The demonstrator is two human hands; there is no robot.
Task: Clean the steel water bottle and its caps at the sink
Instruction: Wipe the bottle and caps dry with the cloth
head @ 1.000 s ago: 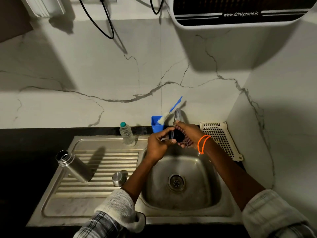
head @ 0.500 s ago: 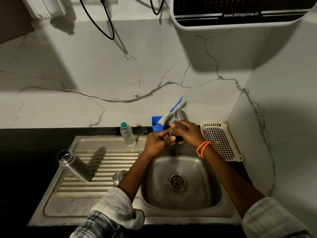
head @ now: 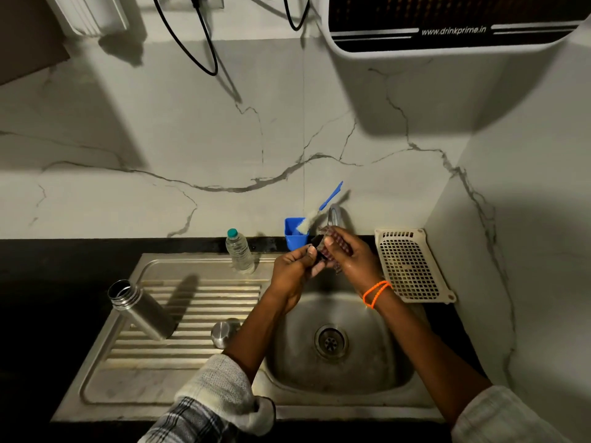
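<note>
The open steel bottle point(head: 140, 310) stands uncapped on the ribbed drainboard point(head: 198, 314) at the left. A round steel cap point(head: 223, 334) lies on the drainboard beside my left forearm. Over the back of the sink basin point(head: 339, 356), under the tap point(head: 334, 215), my left hand point(head: 295, 270) grips a small black cap point(head: 317, 249), mostly hidden by my fingers. My right hand point(head: 348, 255) presses a dark checked scrubbing cloth point(head: 335, 251) against that cap, fingers curled around the cloth.
A small plastic water bottle point(head: 240, 251) stands at the back of the drainboard. A blue holder point(head: 295, 233) with a blue-handled brush point(head: 319, 209) sits beside the tap. A white perforated tray point(head: 412, 263) leans at the right wall. Cables and a water purifier point(head: 447, 20) hang above.
Both hands stayed under the tap, turning the black cap; it was plainly visible a second ago and now the cloth and fingers cover most of it.
</note>
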